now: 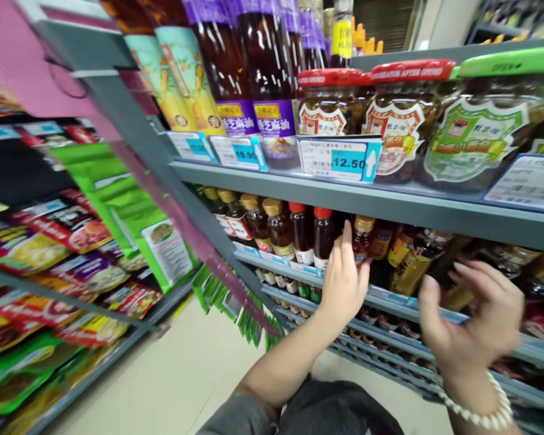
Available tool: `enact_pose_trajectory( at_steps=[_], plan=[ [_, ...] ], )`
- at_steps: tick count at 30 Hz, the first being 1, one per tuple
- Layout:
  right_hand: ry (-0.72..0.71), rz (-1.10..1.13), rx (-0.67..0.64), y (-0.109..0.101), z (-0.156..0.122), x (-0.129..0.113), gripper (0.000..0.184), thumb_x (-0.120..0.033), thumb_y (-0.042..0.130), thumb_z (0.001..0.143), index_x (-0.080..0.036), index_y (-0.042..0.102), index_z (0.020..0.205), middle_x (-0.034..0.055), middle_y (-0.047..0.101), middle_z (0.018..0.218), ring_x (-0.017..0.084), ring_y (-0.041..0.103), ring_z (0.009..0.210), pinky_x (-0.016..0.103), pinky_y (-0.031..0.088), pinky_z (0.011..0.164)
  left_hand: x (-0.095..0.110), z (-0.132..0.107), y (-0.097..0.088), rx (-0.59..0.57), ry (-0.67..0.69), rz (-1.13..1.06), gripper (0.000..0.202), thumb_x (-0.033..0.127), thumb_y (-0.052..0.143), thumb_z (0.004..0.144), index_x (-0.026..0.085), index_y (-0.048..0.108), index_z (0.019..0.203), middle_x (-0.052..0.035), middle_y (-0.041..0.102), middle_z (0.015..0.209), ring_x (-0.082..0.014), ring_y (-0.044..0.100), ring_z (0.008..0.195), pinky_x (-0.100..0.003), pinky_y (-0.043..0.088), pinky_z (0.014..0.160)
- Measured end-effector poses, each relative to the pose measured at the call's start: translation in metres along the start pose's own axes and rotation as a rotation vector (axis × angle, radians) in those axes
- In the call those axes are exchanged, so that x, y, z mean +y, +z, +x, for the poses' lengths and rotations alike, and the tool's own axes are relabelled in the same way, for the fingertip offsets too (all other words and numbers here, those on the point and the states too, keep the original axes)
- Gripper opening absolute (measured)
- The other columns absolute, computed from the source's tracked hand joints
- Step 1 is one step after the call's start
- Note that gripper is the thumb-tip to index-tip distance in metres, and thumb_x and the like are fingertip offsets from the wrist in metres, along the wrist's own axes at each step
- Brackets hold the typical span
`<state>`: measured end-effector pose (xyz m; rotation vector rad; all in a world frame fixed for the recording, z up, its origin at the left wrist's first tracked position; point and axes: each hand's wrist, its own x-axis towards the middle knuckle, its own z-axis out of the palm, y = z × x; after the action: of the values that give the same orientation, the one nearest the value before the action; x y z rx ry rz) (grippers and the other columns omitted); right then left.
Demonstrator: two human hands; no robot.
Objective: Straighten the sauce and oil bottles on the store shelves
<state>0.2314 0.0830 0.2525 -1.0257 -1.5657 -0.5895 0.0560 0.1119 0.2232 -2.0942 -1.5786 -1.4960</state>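
My left hand (343, 284) reaches up to the middle shelf with its fingers stretched out, the fingertips touching small dark sauce bottles (315, 237) with red and yellow caps. It holds nothing. My right hand (474, 317), a pale bead bracelet (478, 411) on its wrist, hovers open and slightly blurred in front of the same shelf, close to tilted yellow-labelled bottles (412, 257). Its fingers are spread and empty.
The grey shelf (390, 202) above carries red- and green-lidded jars (403, 115), tall purple-labelled oil bottles (272, 78) and price tags (340, 158). Packets in green and red fill the racks (72, 241) on the left. A pale floor aisle (185, 374) runs between.
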Motion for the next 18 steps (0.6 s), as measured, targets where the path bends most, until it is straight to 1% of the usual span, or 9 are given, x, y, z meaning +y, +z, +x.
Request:
enact_pose_trajectory(
  at_steps=[3,5,6,9,12,14,15,16,18],
  plan=[
    [0.032,-0.279,-0.001,0.034,0.01,-0.013,0.076,-0.041,0.081,0.075,0.008,0.051,0.125,0.0325,0.055,0.117,0.044,0.056,0.11,0.058,0.047,0.092,-0.008,-0.006,0.007,0.031,0.056,0.019,0.08,0.022,0.052,0.099,0.011,0.004,0.162,-0.0215,0.042,0.149,-0.0318,0.05,0.132,-0.039,0.048,0.105],
    [0.1,-0.403,0.015,0.047,0.01,-0.013,0.091,-0.053,0.082,0.073,0.011,0.046,0.127,0.0325,0.056,0.111,0.044,0.06,0.102,0.054,0.053,0.084,-0.014,-0.008,0.012,0.063,0.088,0.033,0.082,0.026,0.054,0.099,0.009,0.006,0.163,-0.024,0.047,0.142,-0.0337,0.055,0.125,-0.04,0.051,0.099],
    [0.132,-0.436,0.036,0.049,0.009,-0.013,0.092,-0.054,0.082,0.072,0.008,0.045,0.129,0.0295,0.059,0.109,0.042,0.063,0.097,0.051,0.055,0.078,-0.016,-0.009,0.014,0.077,0.11,0.043,0.082,0.027,0.055,0.099,0.006,0.007,0.163,-0.0256,0.047,0.141,-0.0339,0.056,0.123,-0.039,0.051,0.097],
    [0.242,-0.415,0.023,0.047,0.01,-0.011,0.076,-0.045,0.081,0.076,-0.007,0.043,0.129,0.0178,0.063,0.108,0.033,0.067,0.087,0.04,0.056,0.066,-0.022,-0.01,0.02,0.129,0.179,0.081,0.082,0.029,0.055,0.099,0.002,0.009,0.162,-0.029,0.046,0.142,-0.033,0.056,0.122,-0.036,0.05,0.097],
    [0.268,-0.302,-0.147,0.036,0.015,-0.007,0.054,-0.04,0.069,0.088,-0.009,0.043,0.124,0.0119,0.064,0.1,0.026,0.068,0.08,0.033,0.053,0.059,-0.027,-0.01,0.023,0.18,0.227,0.05,0.086,0.028,0.058,0.098,0.001,0.009,0.163,-0.028,0.048,0.141,-0.0314,0.056,0.123,-0.035,0.048,0.101],
    [0.246,-0.172,-0.28,0.029,0.015,-0.002,0.046,-0.036,0.061,0.094,-0.009,0.044,0.127,0.0114,0.064,0.101,0.023,0.068,0.084,0.03,0.054,0.063,-0.03,-0.01,0.025,0.206,0.249,0.007,0.088,0.026,0.062,0.096,0.001,0.011,0.163,-0.0273,0.049,0.14,-0.0308,0.056,0.124,-0.034,0.046,0.103],
    [0.255,-0.09,-0.33,0.027,0.014,0.0,0.045,-0.034,0.059,0.096,-0.01,0.044,0.131,0.0113,0.064,0.104,0.022,0.068,0.089,0.029,0.055,0.069,-0.031,-0.01,0.025,0.219,0.259,-0.007,0.089,0.025,0.064,0.095,0.001,0.012,0.163,-0.0272,0.05,0.139,-0.0307,0.056,0.124,-0.034,0.046,0.103],
    [0.275,-0.017,-0.355,0.026,0.012,0.001,0.048,-0.032,0.058,0.096,-0.012,0.043,0.137,0.0115,0.064,0.109,0.02,0.067,0.095,0.028,0.056,0.076,-0.032,-0.01,0.026,0.233,0.269,-0.009,0.09,0.024,0.065,0.094,0.001,0.013,0.163,-0.0273,0.051,0.138,-0.0308,0.057,0.123,-0.034,0.047,0.102],
    [0.325,0.047,-0.318,0.027,0.005,0.0,0.06,-0.031,0.062,0.094,-0.015,0.039,0.147,0.0127,0.06,0.122,0.017,0.065,0.102,0.026,0.056,0.086,-0.033,-0.01,0.027,0.25,0.287,-0.007,0.092,0.024,0.067,0.092,-0.001,0.013,0.163,-0.0279,0.052,0.136,-0.0309,0.058,0.121,-0.034,0.047,0.102]
  ],
)
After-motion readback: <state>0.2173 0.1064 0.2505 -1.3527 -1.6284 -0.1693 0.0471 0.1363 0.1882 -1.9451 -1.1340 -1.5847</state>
